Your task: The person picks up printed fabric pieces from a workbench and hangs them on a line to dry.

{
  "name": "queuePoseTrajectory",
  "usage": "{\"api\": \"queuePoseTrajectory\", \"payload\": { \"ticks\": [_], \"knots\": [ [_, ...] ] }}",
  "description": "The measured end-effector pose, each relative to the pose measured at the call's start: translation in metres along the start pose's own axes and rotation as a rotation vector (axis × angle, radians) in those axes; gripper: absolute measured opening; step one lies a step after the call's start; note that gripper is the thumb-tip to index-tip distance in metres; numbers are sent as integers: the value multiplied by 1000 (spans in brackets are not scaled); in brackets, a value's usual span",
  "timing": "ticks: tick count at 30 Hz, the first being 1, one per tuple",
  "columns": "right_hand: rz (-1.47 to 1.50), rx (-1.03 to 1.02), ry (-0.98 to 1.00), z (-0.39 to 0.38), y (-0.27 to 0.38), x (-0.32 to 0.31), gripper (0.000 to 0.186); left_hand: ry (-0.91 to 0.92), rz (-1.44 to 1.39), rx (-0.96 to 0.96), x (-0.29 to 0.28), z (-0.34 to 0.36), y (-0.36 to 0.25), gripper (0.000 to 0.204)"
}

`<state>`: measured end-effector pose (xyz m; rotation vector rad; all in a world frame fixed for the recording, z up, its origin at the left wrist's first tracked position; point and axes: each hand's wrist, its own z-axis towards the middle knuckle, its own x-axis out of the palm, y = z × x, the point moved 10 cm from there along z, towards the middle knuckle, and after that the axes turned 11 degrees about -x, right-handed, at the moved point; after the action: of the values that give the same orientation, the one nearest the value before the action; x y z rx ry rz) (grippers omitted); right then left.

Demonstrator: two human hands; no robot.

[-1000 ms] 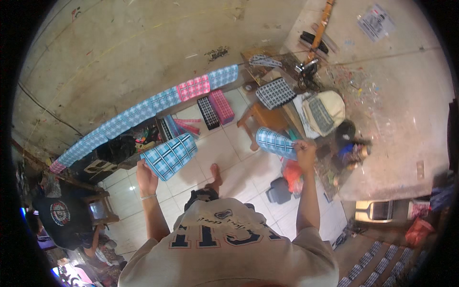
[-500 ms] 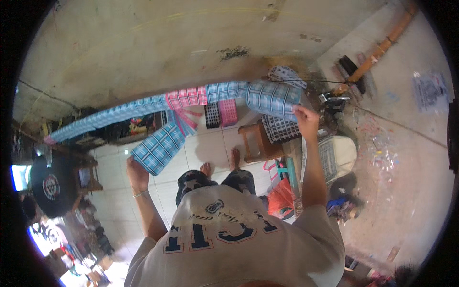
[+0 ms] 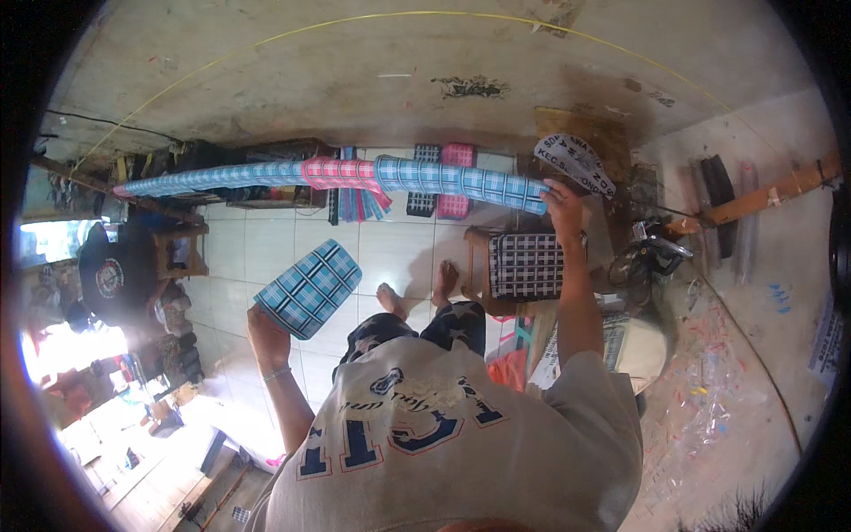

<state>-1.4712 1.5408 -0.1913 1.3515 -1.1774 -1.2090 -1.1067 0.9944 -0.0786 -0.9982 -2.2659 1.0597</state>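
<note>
My left hand (image 3: 269,337) is closed on the lower edge of a blue plaid woven piece (image 3: 310,288), flat-looking and wider toward one end, held over the floor. Ahead of me a long row of blue plaid sleeve-like woven pieces (image 3: 443,178) runs from left to right, with a pink plaid section (image 3: 337,173) near its middle. My right hand (image 3: 564,211) is closed on the right end of this row. Blue and pink strips (image 3: 362,205) hang below the pink section. What supports the row inside is hidden.
A black-and-white plaid stack (image 3: 525,266) lies on a wooden stool (image 3: 477,253) at right. Beyond the row stand a black plaid piece (image 3: 423,182) and a pink plaid piece (image 3: 456,188). A wooden stand (image 3: 182,251) is at left; a motorcycle-like dark object (image 3: 643,266) stands right.
The right-end blue piece, tilted down before, now lines up with the row. My left hand's piece has come nearer to me, away from the hanging strips.
</note>
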Motion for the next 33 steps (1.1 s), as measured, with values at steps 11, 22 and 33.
{"api": "queuePoseTrajectory", "payload": {
  "ticks": [11, 22, 33],
  "knots": [
    [-25, -95, 95, 22, -27, -13, 32, 94, -453, -35, 49, -12, 20, 37],
    [-235, -344, 67, -25, 45, -16, 34, 49, -285, 14, 85, 9, 26, 35],
    [358, -6, 610, -90, 162, 150, 37, 399, -379, -122, 204, -9, -17, 33]
  ]
}}
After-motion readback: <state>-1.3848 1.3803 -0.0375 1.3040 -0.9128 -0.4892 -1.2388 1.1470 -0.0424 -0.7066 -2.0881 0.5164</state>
